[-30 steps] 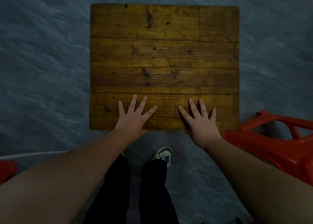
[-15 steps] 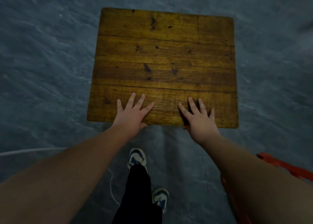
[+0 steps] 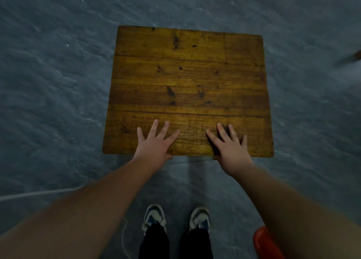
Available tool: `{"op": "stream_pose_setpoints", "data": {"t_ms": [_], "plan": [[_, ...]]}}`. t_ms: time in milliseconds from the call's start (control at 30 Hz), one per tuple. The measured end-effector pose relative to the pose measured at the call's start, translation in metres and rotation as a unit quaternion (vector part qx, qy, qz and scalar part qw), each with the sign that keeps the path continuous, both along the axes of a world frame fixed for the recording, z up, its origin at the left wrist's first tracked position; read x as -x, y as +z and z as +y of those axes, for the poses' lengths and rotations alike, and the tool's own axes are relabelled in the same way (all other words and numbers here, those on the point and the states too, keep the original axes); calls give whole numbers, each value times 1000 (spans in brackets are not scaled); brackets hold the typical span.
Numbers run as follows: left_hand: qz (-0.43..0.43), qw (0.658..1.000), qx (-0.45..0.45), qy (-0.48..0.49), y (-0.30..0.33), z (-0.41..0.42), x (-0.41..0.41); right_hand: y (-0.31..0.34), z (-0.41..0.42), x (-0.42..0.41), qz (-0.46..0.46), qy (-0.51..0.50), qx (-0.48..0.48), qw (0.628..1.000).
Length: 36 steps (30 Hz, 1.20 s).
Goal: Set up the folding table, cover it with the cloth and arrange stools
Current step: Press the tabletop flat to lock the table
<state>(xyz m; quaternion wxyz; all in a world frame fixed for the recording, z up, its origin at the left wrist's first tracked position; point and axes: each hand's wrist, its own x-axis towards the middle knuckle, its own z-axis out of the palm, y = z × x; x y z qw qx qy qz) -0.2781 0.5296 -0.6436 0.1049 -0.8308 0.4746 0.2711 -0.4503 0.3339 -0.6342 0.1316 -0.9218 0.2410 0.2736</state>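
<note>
Two hands lie flat on the near plank of the wooden tabletop (image 3: 188, 86), the left hand (image 3: 154, 142) toward the middle-left and the right hand (image 3: 230, 147) toward the middle-right, fingers spread and straight, heels of the palms at the near edge. Neither hand curls round anything; each thumb seems to drop below the edge, though that part is too dark to be sure. Pressing down with both palms reads as a test of whether the folding table stands firm on its legs, or as a way to slide it into place over the grey concrete floor (image 3: 48, 82). The legs themselves are hidden under the top. No cloth shows anywhere. One red plastic stool (image 3: 262, 243) peeks in at the lower right, just beside the right forearm, well short of the table. The person's sneakers (image 3: 154, 216) stand side by side behind the near edge.

Compared with half a second ago, the feet have come level where one was stepping ahead, the table sits further from the body and turned slightly, and the hands keep the same spots on the plank. So the table appears to have been pushed forward. A white cord (image 3: 39, 193) crosses the floor at left.
</note>
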Motion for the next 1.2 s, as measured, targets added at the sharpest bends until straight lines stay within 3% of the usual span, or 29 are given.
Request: {"op": "stream_pose_setpoints", "data": {"t_ms": [733, 1200], "plan": [[5, 998, -9, 55, 3, -76, -7, 0, -92, -29, 5, 50, -5, 999], [12, 996, 2, 84, -1, -86, -8, -4, -105, -35, -12, 47, -2, 999]]}}
